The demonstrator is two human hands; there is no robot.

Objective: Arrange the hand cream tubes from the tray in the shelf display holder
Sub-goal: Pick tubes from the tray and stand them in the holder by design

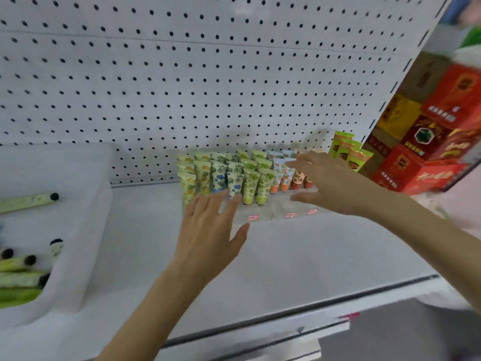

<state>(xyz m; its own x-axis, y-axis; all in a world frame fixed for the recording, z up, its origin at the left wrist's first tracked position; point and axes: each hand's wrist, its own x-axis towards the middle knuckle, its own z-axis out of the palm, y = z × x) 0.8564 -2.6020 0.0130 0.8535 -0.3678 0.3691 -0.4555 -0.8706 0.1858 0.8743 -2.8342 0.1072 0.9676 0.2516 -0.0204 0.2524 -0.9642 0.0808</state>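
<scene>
Left hand [208,230] and right hand [328,183] spread wide, empty; tubes [250,178] just behind them.

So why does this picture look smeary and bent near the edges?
Head view: motion blur smears the red boxes at right and the tubes in the tray; the wide lens bows the hole rows of the pegboard; light is soft and even.

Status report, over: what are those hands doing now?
Left hand and right hand open, empty, at holder. Tubes upright in rows; more in tray. Nothing blocking.
</scene>
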